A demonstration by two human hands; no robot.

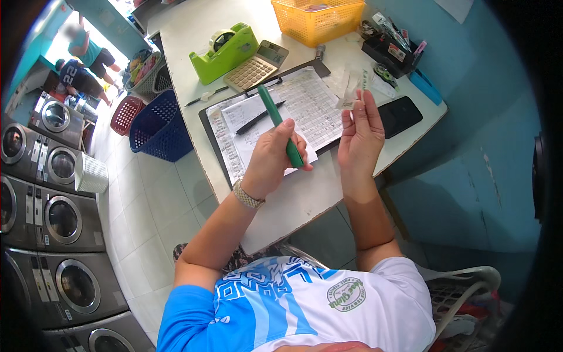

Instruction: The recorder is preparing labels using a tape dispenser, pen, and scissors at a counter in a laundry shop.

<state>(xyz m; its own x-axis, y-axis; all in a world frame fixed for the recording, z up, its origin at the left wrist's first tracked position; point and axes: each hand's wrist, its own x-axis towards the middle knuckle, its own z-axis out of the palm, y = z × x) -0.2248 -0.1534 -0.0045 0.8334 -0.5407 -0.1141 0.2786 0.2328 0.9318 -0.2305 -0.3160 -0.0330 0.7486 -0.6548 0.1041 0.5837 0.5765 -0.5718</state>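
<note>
My left hand point(281, 147), with a watch on its wrist, grips a green stick-like item point(272, 105), perhaps a capped marker, above a clipboard point(226, 169). My right hand point(363, 123) pinches a small pale slip point(346, 104) between its fingertips, beside the clipboard's right edge. Clear plastic behind those fingers may be part of the slip or separate. On the clipboard are a filled-in grid sheet point(308, 97), smaller handwritten papers point(237, 114) and a black pen point(259, 118).
A green tape dispenser point(228, 55), calculator point(255, 70) and yellow basket point(321, 22) stand at the table's back. A phone point(401, 115) and black pen holder point(389, 55) lie to the right. Baskets point(160, 127) and washing machines point(63, 220) stand left; two people point(83, 66) are farther off.
</note>
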